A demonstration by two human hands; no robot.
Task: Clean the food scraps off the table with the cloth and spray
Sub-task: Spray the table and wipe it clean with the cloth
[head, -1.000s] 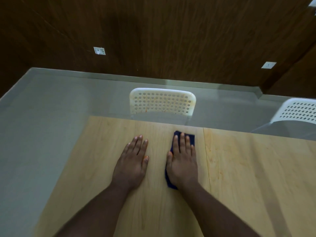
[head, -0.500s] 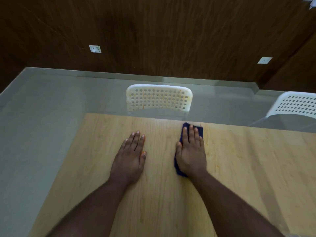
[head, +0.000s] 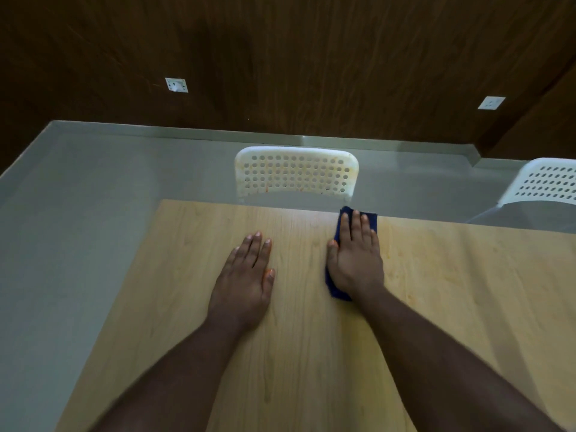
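A dark blue cloth (head: 371, 217) lies on the light wooden table (head: 311, 353), its far end at the table's far edge. My right hand (head: 355, 257) presses flat on the cloth with straight fingers and covers most of it. My left hand (head: 246, 279) rests flat on the bare wood to the left, fingers straight, holding nothing. Faint yellowish smears (head: 405, 263) mark the wood right of the cloth. No spray bottle is in view.
A white perforated chair (head: 296, 173) with orange stains stands just behind the table's far edge. A second white chair (head: 548, 182) is at the far right. Grey floor (head: 78, 213) lies left and behind, with a dark wooden wall (head: 280, 57) beyond.
My right hand has slid the cloth away from me to the table's far edge and slightly right. My left hand has stayed flat in about the same place.
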